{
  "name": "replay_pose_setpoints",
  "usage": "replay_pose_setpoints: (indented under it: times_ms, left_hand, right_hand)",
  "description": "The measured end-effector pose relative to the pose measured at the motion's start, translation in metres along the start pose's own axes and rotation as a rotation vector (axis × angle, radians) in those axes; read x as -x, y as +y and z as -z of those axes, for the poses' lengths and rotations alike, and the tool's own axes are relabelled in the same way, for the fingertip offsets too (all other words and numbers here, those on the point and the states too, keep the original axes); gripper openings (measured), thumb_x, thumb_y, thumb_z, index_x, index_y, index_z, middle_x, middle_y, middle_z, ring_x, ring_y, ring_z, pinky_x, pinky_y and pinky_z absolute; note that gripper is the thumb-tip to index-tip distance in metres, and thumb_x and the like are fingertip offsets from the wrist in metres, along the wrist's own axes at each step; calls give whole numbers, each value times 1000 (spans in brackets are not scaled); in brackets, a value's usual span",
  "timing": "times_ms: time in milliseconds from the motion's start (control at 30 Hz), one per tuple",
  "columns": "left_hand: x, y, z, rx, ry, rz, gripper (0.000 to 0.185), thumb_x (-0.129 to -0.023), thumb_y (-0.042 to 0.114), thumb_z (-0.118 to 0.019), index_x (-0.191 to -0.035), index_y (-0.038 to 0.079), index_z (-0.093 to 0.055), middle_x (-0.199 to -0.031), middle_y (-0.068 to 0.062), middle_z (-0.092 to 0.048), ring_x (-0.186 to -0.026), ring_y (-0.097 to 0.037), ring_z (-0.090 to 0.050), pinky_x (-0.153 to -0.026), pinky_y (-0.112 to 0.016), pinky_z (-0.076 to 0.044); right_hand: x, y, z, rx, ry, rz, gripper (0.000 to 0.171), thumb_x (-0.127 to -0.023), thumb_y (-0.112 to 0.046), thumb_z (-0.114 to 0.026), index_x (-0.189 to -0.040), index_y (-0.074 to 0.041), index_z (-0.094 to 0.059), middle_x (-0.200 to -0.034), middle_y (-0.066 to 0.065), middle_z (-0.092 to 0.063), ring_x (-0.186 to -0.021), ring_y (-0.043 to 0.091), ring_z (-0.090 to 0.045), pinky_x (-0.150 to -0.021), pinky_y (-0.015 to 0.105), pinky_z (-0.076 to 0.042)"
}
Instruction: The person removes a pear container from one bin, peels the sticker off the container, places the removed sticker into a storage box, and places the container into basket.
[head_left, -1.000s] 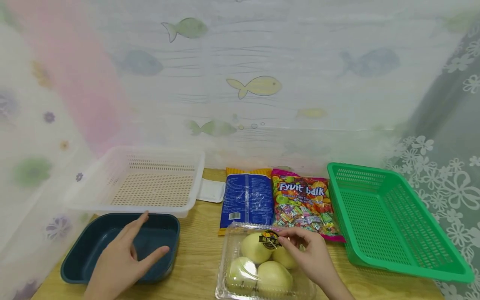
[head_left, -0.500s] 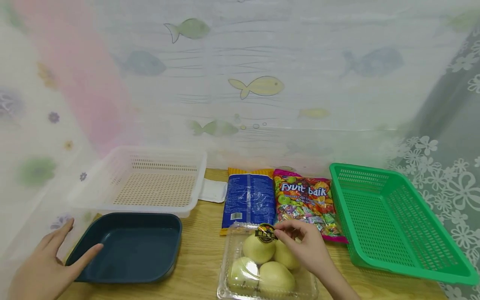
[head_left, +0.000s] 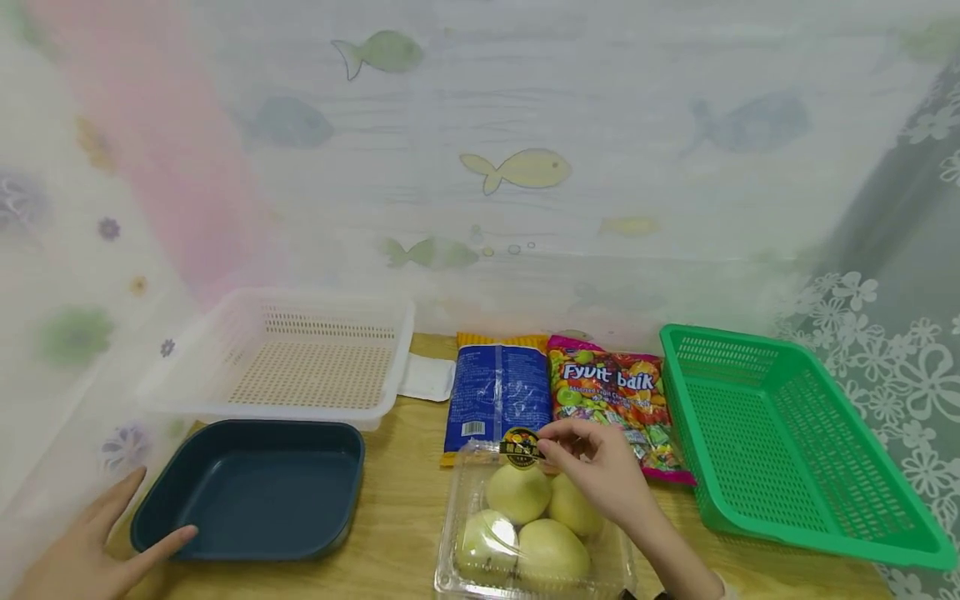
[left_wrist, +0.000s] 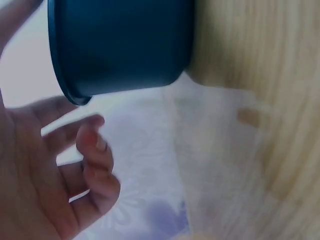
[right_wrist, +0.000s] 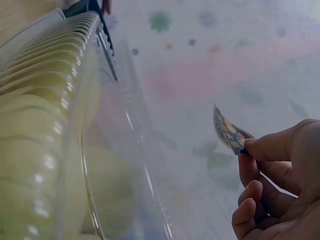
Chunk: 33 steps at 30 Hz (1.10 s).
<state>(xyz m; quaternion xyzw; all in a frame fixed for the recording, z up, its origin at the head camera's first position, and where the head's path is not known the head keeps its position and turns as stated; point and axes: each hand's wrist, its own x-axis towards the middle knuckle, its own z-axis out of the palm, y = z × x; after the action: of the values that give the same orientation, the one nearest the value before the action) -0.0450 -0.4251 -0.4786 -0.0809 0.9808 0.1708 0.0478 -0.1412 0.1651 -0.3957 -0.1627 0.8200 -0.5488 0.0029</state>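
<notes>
My right hand (head_left: pixel 600 467) pinches a small black-and-gold sticker (head_left: pixel 520 450) between thumb and index finger. In the right wrist view the sticker (right_wrist: pixel 230 132) is curled and held apart from the clear plastic fruit box (right_wrist: pixel 55 150). The ridged box (head_left: pixel 453 533) lies closed at the front middle, with several round pale-yellow fruits (head_left: pixel 553 554) inside. At the left, my left hand (head_left: pixel 90 542) is spread around the near-left corner of a dark blue basin (head_left: pixel 270 500). Its thumb lies at the rim; its other fingers (left_wrist: pixel 95 145) are loosely bent outside the wall.
Behind the basin stands a white slotted basket (head_left: pixel 315 375), with a small white packet (head_left: pixel 427 377) beside it. A blue bag (head_left: pixel 498 396) and a colourful candy bag (head_left: pixel 607 383) lie behind the fruit box. A green basket (head_left: pixel 757 450) stands right. Patterned curtains enclose the table.
My left hand has moved left, from over the basin to its left end. My right hand has drawn the sticker upward and away, slightly left, off the lid.
</notes>
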Motion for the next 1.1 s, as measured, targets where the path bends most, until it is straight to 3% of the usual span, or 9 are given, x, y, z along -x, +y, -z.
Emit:
replay_pose_setpoints:
  times_ms: [133,233,267,367,467,533,767,900,1100]
  left_hand:
    - [-3,2,-3,88,-41,-9,125,-98,66,-66,-165,0,16,-165,-42,12,-139,-76,-12,-91,-86,-32]
    - [-3,3,-6,117,-70,-7,128,-97,64,-69,-164,2,19,-165,-42,14,-121,-58,-56,-87,-61,-54]
    - [-3,3,-6,130,-78,-6,129,-96,63,-70,-164,2,21,-165,-42,14,-117,-57,-58,-81,-51,-57]
    - [-3,5,-8,147,-90,11,132,-94,65,-73,-163,5,23,-163,-44,13,-114,-57,-59,-77,-47,-58]
    - [-3,6,-9,154,-72,4,135,-92,64,-76,-164,5,22,-164,-45,12,-128,-70,-40,-77,-49,-58]
    - [-1,7,-10,151,-59,4,136,-90,64,-77,-164,4,20,-163,-46,10,-120,-62,-50,-70,-40,-57]
    - [2,20,-10,154,-45,-24,132,-91,60,-79,-167,10,16,-166,-43,9,-102,-39,-65,-74,-46,-57]
    - [4,26,-9,205,-55,-53,128,-93,54,-79,-168,14,17,-167,-42,10,-67,-7,-45,-55,-26,-41]
    - [3,30,-8,204,-73,-49,126,-94,53,-78,-168,12,16,-165,-46,-2,-64,-8,-46,-56,-25,-42]
  right_hand:
    - [-7,-4,-1,-4,3,-8,10,-99,-12,-76,-106,-6,-80,-95,7,-77,-75,20,-71,-65,28,-59]
    - [-12,-8,-3,-9,-12,-5,10,-100,-14,-76,-106,-7,-80,-96,6,-77,-75,19,-67,-64,26,-56]
    - [-13,-10,-3,-11,-19,-1,10,-100,-14,-76,-107,-8,-80,-96,6,-77,-75,18,-66,-64,26,-55]
    - [-17,-14,-6,-19,-38,19,11,-101,-14,-75,-108,-8,-80,-96,6,-76,-74,18,-65,-64,26,-54]
    - [-21,-19,-8,-36,-50,37,11,-101,-14,-74,-108,-8,-80,-96,8,-76,-73,14,-63,-62,26,-52]
    - [-23,-22,-11,-42,-55,50,12,-102,-14,-74,-108,-7,-80,-95,10,-75,-71,13,-61,-61,26,-51]
    - [-33,-34,-19,-33,-80,94,12,-102,-14,-74,-109,-7,-81,-97,7,-77,-76,19,-67,-63,27,-53]
    - [-40,-42,-27,-38,-114,102,12,-102,-14,-73,-109,-8,-81,-98,6,-78,-80,18,-69,-66,26,-54]
    - [-55,-50,-44,-34,-168,131,13,-102,-14,-73,-108,-6,-81,-96,7,-78,-77,18,-68,-63,25,-52]
